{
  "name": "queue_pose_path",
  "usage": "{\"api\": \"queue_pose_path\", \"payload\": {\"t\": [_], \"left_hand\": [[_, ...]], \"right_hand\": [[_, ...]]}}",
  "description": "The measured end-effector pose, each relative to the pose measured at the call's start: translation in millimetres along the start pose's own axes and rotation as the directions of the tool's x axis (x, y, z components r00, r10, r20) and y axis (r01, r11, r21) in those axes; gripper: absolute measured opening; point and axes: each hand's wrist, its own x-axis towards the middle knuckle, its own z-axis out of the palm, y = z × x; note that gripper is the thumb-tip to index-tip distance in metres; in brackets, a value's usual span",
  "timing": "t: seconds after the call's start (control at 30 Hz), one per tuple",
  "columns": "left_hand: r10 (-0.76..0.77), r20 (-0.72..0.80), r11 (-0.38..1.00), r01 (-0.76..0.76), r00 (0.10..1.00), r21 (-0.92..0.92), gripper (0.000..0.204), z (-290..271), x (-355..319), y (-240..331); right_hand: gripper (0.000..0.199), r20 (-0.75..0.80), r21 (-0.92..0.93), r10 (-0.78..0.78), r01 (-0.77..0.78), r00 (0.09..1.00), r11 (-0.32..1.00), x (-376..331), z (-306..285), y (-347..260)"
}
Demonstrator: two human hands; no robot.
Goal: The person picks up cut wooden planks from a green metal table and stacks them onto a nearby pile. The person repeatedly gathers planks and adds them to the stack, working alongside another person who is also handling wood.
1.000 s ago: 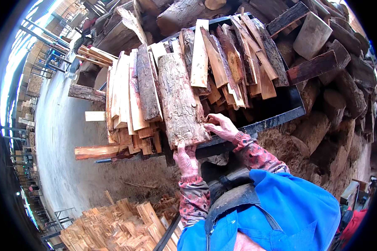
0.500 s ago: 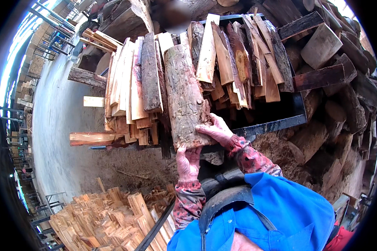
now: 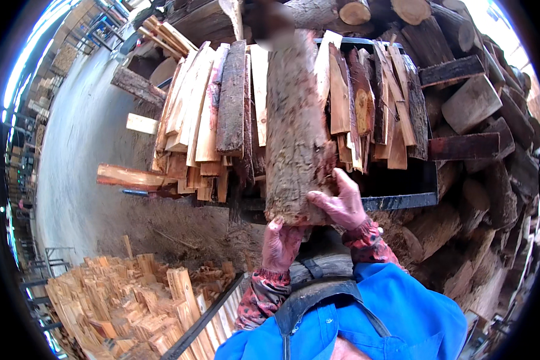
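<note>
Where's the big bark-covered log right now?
Head view, centre: the log lies between split boards, its near end gripped by the left hand and right hand.

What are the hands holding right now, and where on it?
Both hands grip the near, lower end of a thick bark-covered log: the left hand under the end, the right hand on its right side. The log lies on stacked split wood.

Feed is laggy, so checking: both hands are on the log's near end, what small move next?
Probably push the log forward: the left hand props its near end, the right hand grips beside it, and that end overhangs the rack.
</note>
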Motion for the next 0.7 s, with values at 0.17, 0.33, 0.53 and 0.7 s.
{"api": "queue_pose_path", "payload": {"t": [0.17, 0.33, 0.53, 0.7], "left_hand": [[0.083, 0.264, 0.981, -0.126, 0.961, 0.147, 0.046, 77, 16, 10], [0.190, 0.494, 0.940, -0.302, 0.848, 0.156, 0.039, 83, 68, 12], [0.138, -0.043, 0.913, -0.110, 0.990, 0.393, 0.036, -73, 25, -16], [0.202, -0.561, 0.951, -0.023, 0.803, 0.308, 0.023, -222, -99, -63]], "right_hand": [[0.051, -0.088, 0.048, -0.220, 0.224, 0.972, 0.973, 24, -27, -45], [0.040, -0.060, 0.206, -0.123, 0.133, 0.991, 0.969, 86, -37, -63], [0.035, 0.043, -0.060, 0.113, -0.110, 0.993, 0.992, 69, -67, 77], [0.037, 0.235, -0.394, -0.061, 0.152, 0.970, 0.906, 7, -13, 131]]}}
